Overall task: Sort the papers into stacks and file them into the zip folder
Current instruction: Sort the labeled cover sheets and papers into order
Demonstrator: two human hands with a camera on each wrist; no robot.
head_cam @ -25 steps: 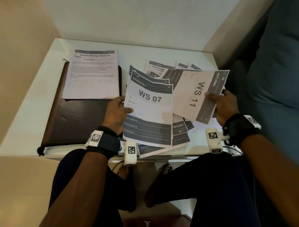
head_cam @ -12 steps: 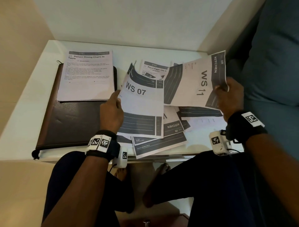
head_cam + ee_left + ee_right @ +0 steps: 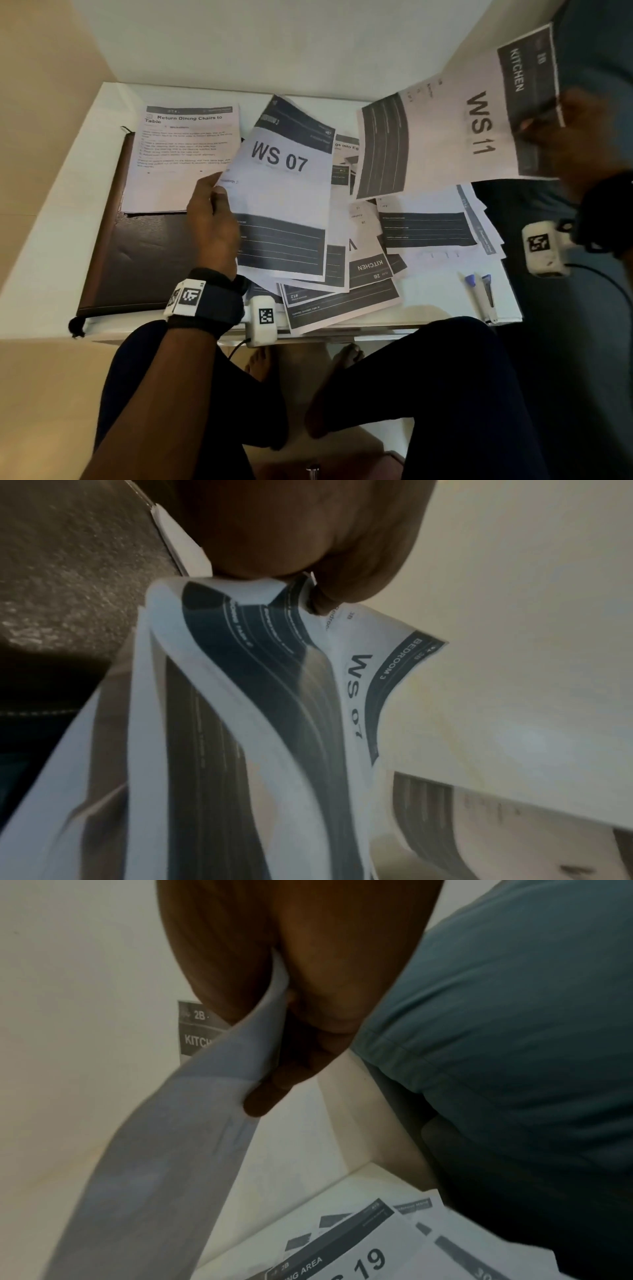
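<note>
My left hand (image 3: pixel 214 212) pinches the left edge of a few sheets with the "WS 07" paper (image 3: pixel 284 192) on top, raised over the table's middle; the left wrist view shows the thumb on that "WS 07" paper (image 3: pixel 359 696). High at the right, my right hand (image 3: pixel 565 137) pinches the "WS 11" kitchen sheet (image 3: pixel 455 137) by its dark header, seen edge-on as the "WS 11" sheet (image 3: pixel 192 1123) in the right wrist view. The brown zip folder (image 3: pixel 144 260) lies closed at the left, and a "Return Dining Chairs" sheet (image 3: pixel 185 154) rests on it. Several loose papers (image 3: pixel 394 246) are scattered on the white table (image 3: pixel 58 246).
A pen (image 3: pixel 479 294) lies near the table's front right corner. A blue-grey cushion (image 3: pixel 514 1015) fills the right side. White walls close the table's back and left. My legs are under the front edge. A "19" sheet (image 3: pixel 363 1259) lies below my right hand.
My right hand has lifted the "WS 11" sheet up and to the right, away from the pile. My left hand has tilted the "WS 07" sheets slightly and kept hold of them.
</note>
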